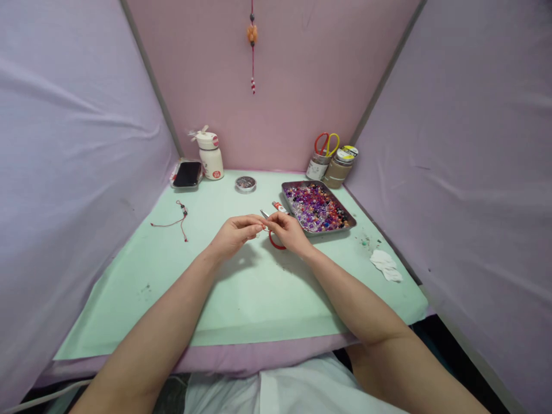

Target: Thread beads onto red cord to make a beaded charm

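Observation:
My left hand (pixel 239 233) and my right hand (pixel 288 231) meet over the middle of the table, fingertips nearly touching. Both are closed in a pinch on a thin red cord (pixel 265 230), of which only a short bit shows between them. Partly hidden by my right hand lies a pair of scissors with a red handle (pixel 277 242); its metal tip (pixel 264 213) sticks out beyond the fingers. Just past that hand rests a small red-and-white lighter or tube (pixel 279 207). A metal tray (pixel 328 232) of mixed purple, red, orange and clear beads stands right of it.
On the left lies a knotted cord with beads (pixel 184 211). Behind are a phone (pixel 188 174), a white bottle (pixel 211 161), a small round tin (pixel 245 184), a jar with scissors (pixel 318 167) and a brown jar (pixel 338 172). Crumpled tissue (pixel 386 265) lies right; a beaded pendant (pixel 252 34) hangs ahead.

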Demonstrator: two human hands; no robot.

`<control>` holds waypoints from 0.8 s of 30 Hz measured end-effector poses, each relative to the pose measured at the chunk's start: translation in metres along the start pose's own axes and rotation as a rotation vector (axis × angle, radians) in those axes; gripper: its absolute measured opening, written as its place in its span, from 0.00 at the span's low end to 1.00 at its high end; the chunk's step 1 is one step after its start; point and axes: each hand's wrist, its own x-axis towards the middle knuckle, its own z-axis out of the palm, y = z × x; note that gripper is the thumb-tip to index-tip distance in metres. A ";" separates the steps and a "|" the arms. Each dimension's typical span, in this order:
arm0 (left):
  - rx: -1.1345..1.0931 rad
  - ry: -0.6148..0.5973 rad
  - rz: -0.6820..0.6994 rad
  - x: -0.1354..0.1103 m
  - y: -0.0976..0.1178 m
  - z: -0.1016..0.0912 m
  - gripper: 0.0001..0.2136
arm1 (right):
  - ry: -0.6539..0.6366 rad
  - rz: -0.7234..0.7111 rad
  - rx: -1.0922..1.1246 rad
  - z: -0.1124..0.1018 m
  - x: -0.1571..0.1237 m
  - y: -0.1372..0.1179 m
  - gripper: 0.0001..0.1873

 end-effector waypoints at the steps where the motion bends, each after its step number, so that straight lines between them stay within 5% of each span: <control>1: -0.011 0.020 -0.007 0.000 0.000 0.000 0.06 | -0.007 -0.008 -0.019 0.000 0.000 0.000 0.09; 5: -0.015 0.148 -0.022 0.004 -0.003 -0.001 0.09 | 0.029 -0.091 -0.152 0.001 -0.002 0.001 0.07; 12: 0.058 0.254 -0.109 0.009 -0.009 -0.007 0.16 | 0.255 -0.445 -0.368 0.002 -0.007 -0.003 0.07; 16: 0.017 0.234 -0.170 0.008 -0.009 -0.006 0.15 | 0.193 -0.585 -0.449 0.007 -0.013 -0.001 0.09; 24: -0.043 0.203 -0.239 0.006 -0.009 0.000 0.13 | 0.043 -0.556 -0.524 0.012 -0.011 0.006 0.15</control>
